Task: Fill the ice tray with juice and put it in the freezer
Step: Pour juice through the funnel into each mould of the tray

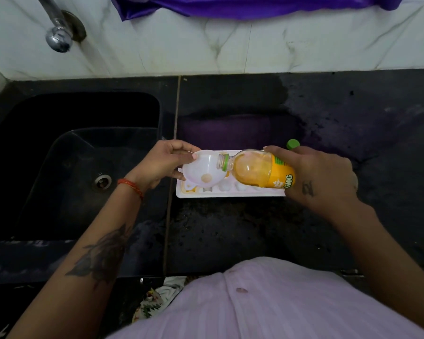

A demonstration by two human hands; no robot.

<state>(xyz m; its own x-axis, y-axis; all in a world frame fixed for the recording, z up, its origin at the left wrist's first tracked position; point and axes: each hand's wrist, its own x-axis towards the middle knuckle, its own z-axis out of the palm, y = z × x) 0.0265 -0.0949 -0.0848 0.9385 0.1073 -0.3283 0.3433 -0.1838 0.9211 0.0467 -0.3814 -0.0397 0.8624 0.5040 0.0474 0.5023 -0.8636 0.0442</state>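
White ice tray [230, 193] lies flat on the dark counter [230, 228], long side running left to right, just right of the black sink [71, 155]. Left hand [162, 162] curls round the far-left rim of a white funnel [201, 171], thumb and fingers pinching it; the funnel sits tilted over the tray's left end, a small pool of pale juice at its throat. Right hand [321, 174] wraps the labelled end of a juice bottle [257, 171], fingers closed about it. Bottle held nearly horizontal above the tray, uncapped mouth pointing left and resting at the funnel's right rim; orange juice lies along the bottle's lower side. One near-left tray cell shows yellow; the other visible cells look pale, fill level unclear. Green cap [293, 143] stands on the counter just beyond the right hand, at the tray's far-right corner. Chrome tap [58, 33] juts from the marble wall at far left, above the sink. Purple cloth [255, 6] hangs at the far edge. Red thread band [131, 185] on the left wrist; tattoos on both arms. Person wears a pale pink shirt [267, 304].
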